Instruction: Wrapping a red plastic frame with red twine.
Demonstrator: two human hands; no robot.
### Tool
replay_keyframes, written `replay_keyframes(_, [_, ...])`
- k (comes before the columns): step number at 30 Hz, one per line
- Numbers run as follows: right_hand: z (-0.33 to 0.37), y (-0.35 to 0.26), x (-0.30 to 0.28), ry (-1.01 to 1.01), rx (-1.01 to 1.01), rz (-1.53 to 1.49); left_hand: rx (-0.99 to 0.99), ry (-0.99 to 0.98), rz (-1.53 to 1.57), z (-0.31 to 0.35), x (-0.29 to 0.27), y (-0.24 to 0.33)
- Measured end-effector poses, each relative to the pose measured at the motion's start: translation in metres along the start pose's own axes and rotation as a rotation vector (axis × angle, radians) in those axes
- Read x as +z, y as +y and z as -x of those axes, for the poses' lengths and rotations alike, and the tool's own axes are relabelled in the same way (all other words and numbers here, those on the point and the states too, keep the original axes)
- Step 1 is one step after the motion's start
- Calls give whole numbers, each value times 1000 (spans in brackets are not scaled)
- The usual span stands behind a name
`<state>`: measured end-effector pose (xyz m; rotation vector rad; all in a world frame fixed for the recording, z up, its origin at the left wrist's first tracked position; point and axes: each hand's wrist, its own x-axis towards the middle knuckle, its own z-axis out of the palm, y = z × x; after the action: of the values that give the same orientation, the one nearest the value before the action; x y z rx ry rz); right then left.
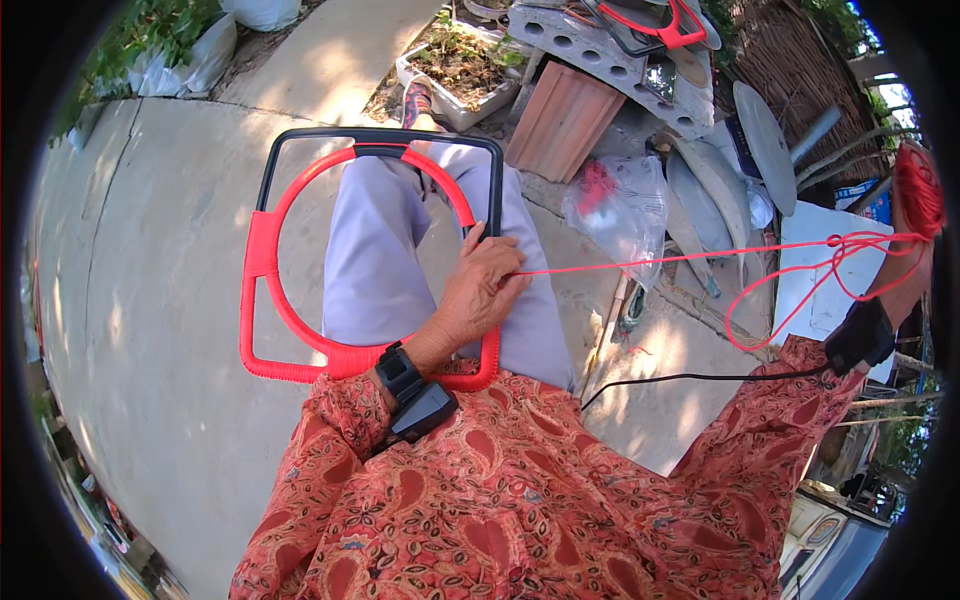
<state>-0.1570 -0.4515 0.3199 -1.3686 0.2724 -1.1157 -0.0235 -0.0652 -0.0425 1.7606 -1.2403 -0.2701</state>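
Observation:
A rounded rectangular frame (262,245) with a ring inside it rests across my thighs. Red cord is wound tightly round much of it, while its far bar and upper right side show bare black. My left hand (485,275) is closed on the frame's right side, pressing the red cord (640,262) against it. From there the cord runs taut to the far right, with loose loops hanging near that end. Out there my right hand (912,235) is raised, holding a thick bundle of the same cord, which partly hides the fingers.
A similar red-and-black frame (655,30) lies on a grey perforated block (590,50) at the upper right. Nearby are a terracotta-coloured block (565,120), a clear plastic bag (625,215) and a planter (460,110). A black cable (690,378) runs to my right wrist.

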Motion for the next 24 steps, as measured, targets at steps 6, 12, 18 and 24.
replay_keyframes(6, [-29, 63, -122, 485, 180, -208, -444, 368, 540, 5, -24, 13])
replay_keyframes(12, [3, 80, -196, 606, 140, -164, -557, 696, 981, 4, -30, 3])
replay_keyframes(18, [79, 125, -90, -102, 438, -240, -698, 826, 1274, 16, -44, -16])
replay_keyframes(24, [206, 152, 59, -979, 869, 439, -735, 691, 1580, 12, -50, 13])
